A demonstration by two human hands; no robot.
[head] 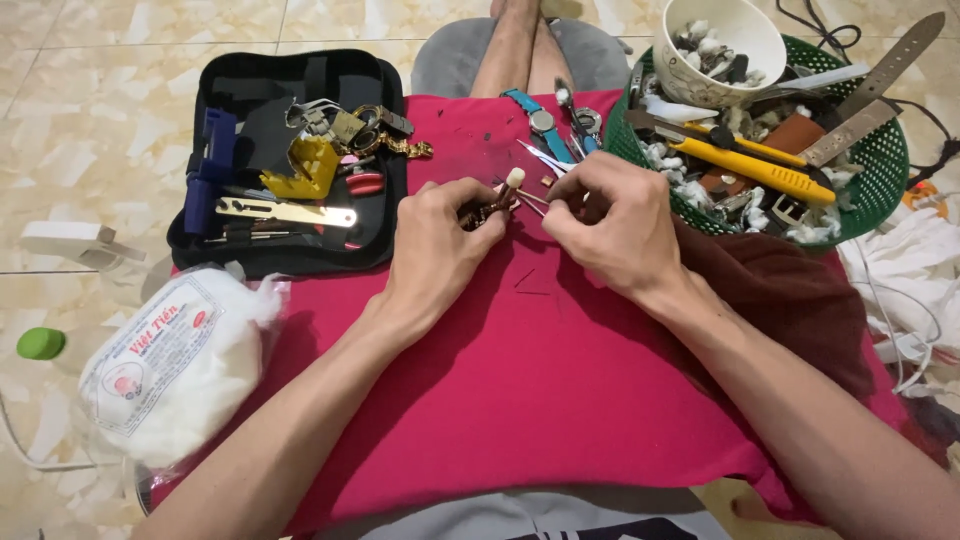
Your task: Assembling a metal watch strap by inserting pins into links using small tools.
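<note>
Over a red cloth (540, 370), my left hand (435, 245) pinches a small dark metal watch band piece (486, 213). A thin stick with a white cotton tip (515, 179) rises beside my left fingers. My right hand (610, 220) is closed on a thin pointed tool (530, 198) whose tip meets the band piece. The two hands are a few centimetres apart at the cloth's far middle.
A black open tool case (290, 160) with a yellow holder and metal tools lies at left. A green basket (870, 180) with a yellow knife, straps and a white bowl sits at right. A blue-strapped watch (540, 120) lies ahead. A bag of cotton (180, 365) rests near left.
</note>
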